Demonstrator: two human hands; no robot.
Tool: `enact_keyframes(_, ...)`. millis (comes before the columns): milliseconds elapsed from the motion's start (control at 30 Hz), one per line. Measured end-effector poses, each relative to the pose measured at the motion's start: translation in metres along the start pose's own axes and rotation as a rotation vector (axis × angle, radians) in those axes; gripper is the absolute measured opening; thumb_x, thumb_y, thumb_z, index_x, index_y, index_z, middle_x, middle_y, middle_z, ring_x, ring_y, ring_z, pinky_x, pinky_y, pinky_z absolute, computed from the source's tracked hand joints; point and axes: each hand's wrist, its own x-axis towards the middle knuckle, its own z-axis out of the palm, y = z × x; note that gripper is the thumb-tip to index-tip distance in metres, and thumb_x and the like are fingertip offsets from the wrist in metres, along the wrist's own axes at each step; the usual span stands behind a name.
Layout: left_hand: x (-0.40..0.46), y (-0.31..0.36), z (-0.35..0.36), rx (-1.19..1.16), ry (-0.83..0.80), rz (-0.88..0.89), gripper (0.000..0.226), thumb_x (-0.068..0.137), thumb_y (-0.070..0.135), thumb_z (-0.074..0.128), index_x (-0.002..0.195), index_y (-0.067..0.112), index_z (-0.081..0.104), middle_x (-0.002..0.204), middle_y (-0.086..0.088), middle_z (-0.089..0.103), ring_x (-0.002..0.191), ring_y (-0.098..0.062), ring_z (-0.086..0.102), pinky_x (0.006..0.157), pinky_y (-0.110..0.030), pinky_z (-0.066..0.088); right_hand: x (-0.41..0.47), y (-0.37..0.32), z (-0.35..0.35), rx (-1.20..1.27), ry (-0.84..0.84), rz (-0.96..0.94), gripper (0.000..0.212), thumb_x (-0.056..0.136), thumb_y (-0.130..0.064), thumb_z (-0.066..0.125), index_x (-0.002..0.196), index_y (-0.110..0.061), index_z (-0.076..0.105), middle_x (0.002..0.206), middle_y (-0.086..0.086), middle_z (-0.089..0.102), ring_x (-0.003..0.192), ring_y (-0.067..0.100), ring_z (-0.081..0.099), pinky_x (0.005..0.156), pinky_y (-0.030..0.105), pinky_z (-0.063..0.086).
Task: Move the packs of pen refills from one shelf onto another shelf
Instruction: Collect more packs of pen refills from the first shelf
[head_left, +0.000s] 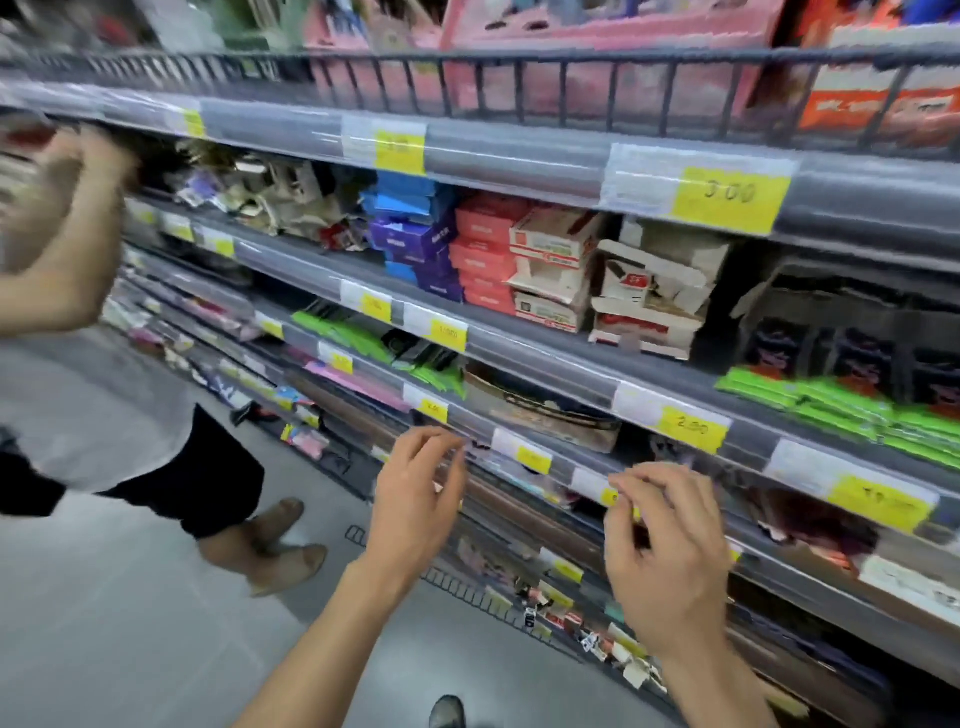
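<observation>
**Mia:** Fingers on both hands are bent a little and spread apart, and they hold nothing. See the left hand (415, 499)? It floats in front of the shelf rail with the yellow price tags (532, 460).

**Ben:** And the right hand (670, 561)?

**Mia:** It floats in front of that same rail, to the right of the left hand. Its fingertips (621, 506) are right by a yellow tag, but I cannot tell if they touch it.

**Ben:** Where are the packs of pen refills?

**Mia:** I cannot tell for sure. It is all blurry. Behind the rail lie thin flat packs (524, 488), dark and see-through. They might be the ones. They are just past the fingers.

**Ben:** What is above the rail?

**Mia:** One shelf up lie green packs (363, 338) and a brown cardboard box (540, 410). More green packs (831, 410) lie far to the right. Higher still are blue and purple boxes (415, 228), red boxes (483, 254), and torn white and red boxes (639, 291).

**Ben:** And at the very top?

**Mia:** Big pink boxes (597, 52) stand behind a black wire fence (519, 88).

**Ben:** Who is that on the left of the rail?

**Mia:** Another person in a white top (78, 405) and tan shoes (291, 566), with an arm (67, 244) lifted up to a high shelf.

**Ben:** And below the rail?

**Mia:** Little packs (561, 613) hang low down, over the gray floor (130, 623).
</observation>
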Motion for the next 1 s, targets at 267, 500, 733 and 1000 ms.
enact_keyframes(267,0.063,-0.164,-0.022,0.179,-0.21,-0.099,0.031,0.098,0.009,0.069,0.128,0.004,0.071,0.128,-0.018,0.066,0.118,-0.039,0.062,0.098,-0.046,0.052,0.029,-0.075,0.175,-0.091,-0.331,-0.024,0.02,0.089,-0.01,0.064,0.108,-0.007,0.073,0.108,0.008,0.066,0.101,0.029,0.061,0.085,0.045,0.055)
enact_keyframes(500,0.139,-0.257,-0.01,0.452,-0.586,0.115,0.075,0.103,0.031,0.057,0.168,0.023,0.021,0.172,-0.028,0.011,0.161,-0.045,0.01,0.127,-0.058,0.021,0.093,-0.122,0.306,-0.485,-0.527,0.027,0.045,0.083,-0.025,0.076,0.124,-0.009,0.069,0.126,0.018,0.067,0.116,0.039,0.061,0.088,0.049,0.054)
enact_keyframes(733,0.146,-0.286,-0.005,0.479,-0.688,0.159,0.089,0.1,0.023,0.057,0.168,0.027,-0.001,0.176,-0.018,-0.011,0.162,-0.039,-0.012,0.131,-0.058,0.009,0.113,-0.126,0.361,-0.543,-0.807,0.144,0.066,0.102,-0.043,0.047,0.16,-0.021,0.026,0.164,0.015,0.031,0.145,0.035,0.039,0.104,0.048,0.048)
enact_keyframes(1000,0.158,-0.29,-0.025,0.292,-0.47,0.096,0.054,0.092,0.009,0.061,0.146,0.008,0.053,0.159,-0.025,0.038,0.146,-0.043,0.04,0.118,-0.051,0.04,0.135,-0.135,0.4,-0.353,-0.605,0.48,0.053,0.105,-0.05,0.039,0.128,-0.007,0.06,0.111,0.021,0.072,0.108,0.039,0.066,0.083,0.041,0.049)
